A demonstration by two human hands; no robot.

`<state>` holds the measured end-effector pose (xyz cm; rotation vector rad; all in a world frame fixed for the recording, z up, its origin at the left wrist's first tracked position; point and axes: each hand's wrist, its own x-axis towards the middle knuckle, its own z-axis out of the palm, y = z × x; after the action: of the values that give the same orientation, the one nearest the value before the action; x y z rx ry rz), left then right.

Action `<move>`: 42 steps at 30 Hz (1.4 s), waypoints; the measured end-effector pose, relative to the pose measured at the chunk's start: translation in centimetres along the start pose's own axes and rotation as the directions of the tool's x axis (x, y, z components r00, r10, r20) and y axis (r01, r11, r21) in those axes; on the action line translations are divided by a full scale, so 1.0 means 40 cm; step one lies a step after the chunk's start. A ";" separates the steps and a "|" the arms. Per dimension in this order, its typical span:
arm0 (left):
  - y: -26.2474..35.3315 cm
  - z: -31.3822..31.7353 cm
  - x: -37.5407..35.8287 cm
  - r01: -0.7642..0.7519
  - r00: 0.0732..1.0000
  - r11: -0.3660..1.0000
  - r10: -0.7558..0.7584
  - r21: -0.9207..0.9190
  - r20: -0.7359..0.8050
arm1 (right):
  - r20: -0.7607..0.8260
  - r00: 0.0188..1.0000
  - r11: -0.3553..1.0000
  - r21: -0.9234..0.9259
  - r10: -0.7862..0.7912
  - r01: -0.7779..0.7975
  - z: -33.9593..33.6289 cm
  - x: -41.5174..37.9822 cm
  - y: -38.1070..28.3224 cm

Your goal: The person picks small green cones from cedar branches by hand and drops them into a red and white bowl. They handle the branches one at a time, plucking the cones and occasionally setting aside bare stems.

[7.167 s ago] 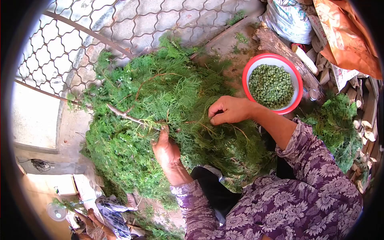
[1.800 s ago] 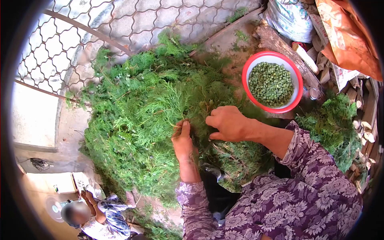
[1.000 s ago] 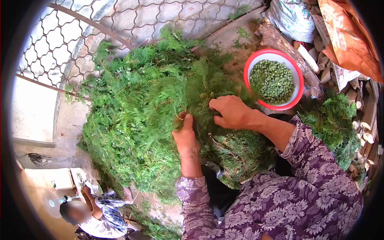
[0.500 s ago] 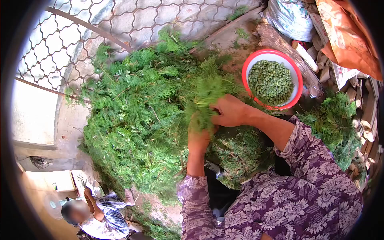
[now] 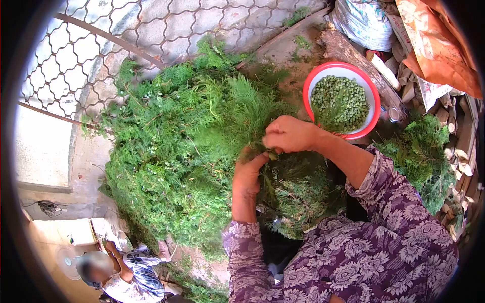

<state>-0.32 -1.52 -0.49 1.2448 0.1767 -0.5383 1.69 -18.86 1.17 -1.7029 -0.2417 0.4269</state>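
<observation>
My left hand (image 5: 246, 174) is closed on a feathery green conifer sprig (image 5: 268, 157), thumb and fingers pinching near its stem. Close above it, my right hand (image 5: 290, 134) is curled shut, its fingertips meeting the same stem; exactly what lies inside its fingers is hidden. Both hands are over the near right side of a big heap of cut conifer branches (image 5: 166, 151). Just beyond my right wrist stands a red-rimmed white basin (image 5: 376, 103) with many small round green cones (image 5: 348, 96). A wispy frond overlaps the cones at the basin's lower left.
Wire mesh (image 5: 166, 30) borders the heap at the back. Beside the basin lie a log (image 5: 348, 48), sacks (image 5: 364, 22) and firewood (image 5: 462, 136). More greenery (image 5: 419, 151) is at the right and by my lap. Another person (image 5: 126, 275) sits at lower left.
The blurred sprig above my hands has left that spot, and a frond now overlaps the cones in the basin. My left thumb has come into view at the stem; my right hand has shifted slightly.
</observation>
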 end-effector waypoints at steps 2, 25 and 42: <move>-0.027 -0.014 0.014 -0.026 1.000 0.999 0.026 0.034 -0.002 | 0.103 0.982 0.929 0.324 0.156 -0.181 -0.007 -0.001 -0.005; 0.004 -0.006 -0.012 -0.033 0.987 0.994 0.016 -0.107 -0.158 | -0.129 0.979 0.961 -0.249 -0.157 0.121 0.021 -0.002 0.017; -0.014 -0.018 0.002 -0.069 0.992 0.992 0.057 -0.101 -0.114 | -0.161 0.902 0.831 -0.477 -0.401 0.285 0.050 -0.002 0.032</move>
<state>-0.41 -1.00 -1.26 1.1744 0.2557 -0.4000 0.70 -17.32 -0.35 -2.0862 -0.4787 -0.1394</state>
